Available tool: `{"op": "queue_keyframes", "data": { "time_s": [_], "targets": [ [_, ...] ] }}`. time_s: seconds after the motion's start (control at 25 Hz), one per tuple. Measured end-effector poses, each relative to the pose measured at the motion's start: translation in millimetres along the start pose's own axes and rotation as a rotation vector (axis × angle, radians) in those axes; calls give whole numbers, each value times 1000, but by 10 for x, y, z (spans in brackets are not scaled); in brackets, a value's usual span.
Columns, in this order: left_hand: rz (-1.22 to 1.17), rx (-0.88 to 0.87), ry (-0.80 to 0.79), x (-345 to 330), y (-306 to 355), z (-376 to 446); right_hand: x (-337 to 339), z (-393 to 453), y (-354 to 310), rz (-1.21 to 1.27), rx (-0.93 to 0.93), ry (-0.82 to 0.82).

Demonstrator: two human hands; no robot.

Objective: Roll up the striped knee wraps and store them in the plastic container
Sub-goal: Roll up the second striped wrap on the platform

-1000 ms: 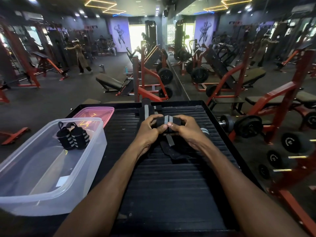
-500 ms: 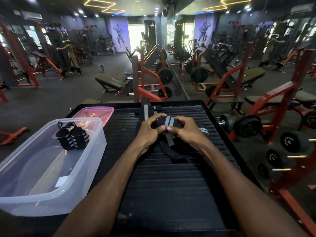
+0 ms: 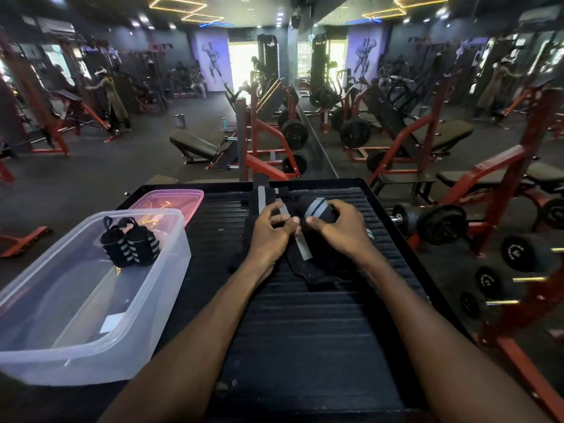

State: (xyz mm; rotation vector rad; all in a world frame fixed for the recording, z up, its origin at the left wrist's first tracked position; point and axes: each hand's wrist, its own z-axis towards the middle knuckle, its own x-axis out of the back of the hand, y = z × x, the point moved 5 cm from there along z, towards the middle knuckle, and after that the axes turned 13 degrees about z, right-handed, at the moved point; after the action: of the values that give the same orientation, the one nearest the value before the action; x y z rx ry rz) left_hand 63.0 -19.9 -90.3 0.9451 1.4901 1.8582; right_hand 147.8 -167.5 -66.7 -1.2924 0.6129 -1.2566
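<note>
**Roll shifts into the right hand as the left loosens**

Head view: Since a moment ago the half-rolled knee wrap has tilted and moved right, so its grey stripes now slant, and the two hands have drawn slightly apart. The right hand cups the roll, fingers curled over its far side and thumb pointing left beneath it. The left hand has its fingers bent, thumb and fingertips pinching the wrap's loose striped tail, which trails toward the person across the black ribbed bench. Another striped wrap lies flat just beyond the left hand, reaching the bench's far edge. To the left, the clear plastic container sits on the bench with two rolled wraps standing side by side at its far end. A pink lid lies just behind the container.
</note>
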Motion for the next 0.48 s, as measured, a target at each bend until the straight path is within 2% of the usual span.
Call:
{"op": "queue_keyframes", "data": {
  "time_s": [0.08, 0.16, 0.36, 0.48],
  "targets": [
    [16, 23, -24, -40, -57, 2, 53, 4, 33, -53, -41, 52],
    [164, -33, -43, -62, -75, -8, 69, 13, 91, -137, -44, 89],
    [718, -381, -175, -219, 68, -229, 22, -17, 173, -327, -25, 74],
    [813, -509, -239, -302, 94, -330, -12, -72, 143, -418, 5, 38]
  ]
}}
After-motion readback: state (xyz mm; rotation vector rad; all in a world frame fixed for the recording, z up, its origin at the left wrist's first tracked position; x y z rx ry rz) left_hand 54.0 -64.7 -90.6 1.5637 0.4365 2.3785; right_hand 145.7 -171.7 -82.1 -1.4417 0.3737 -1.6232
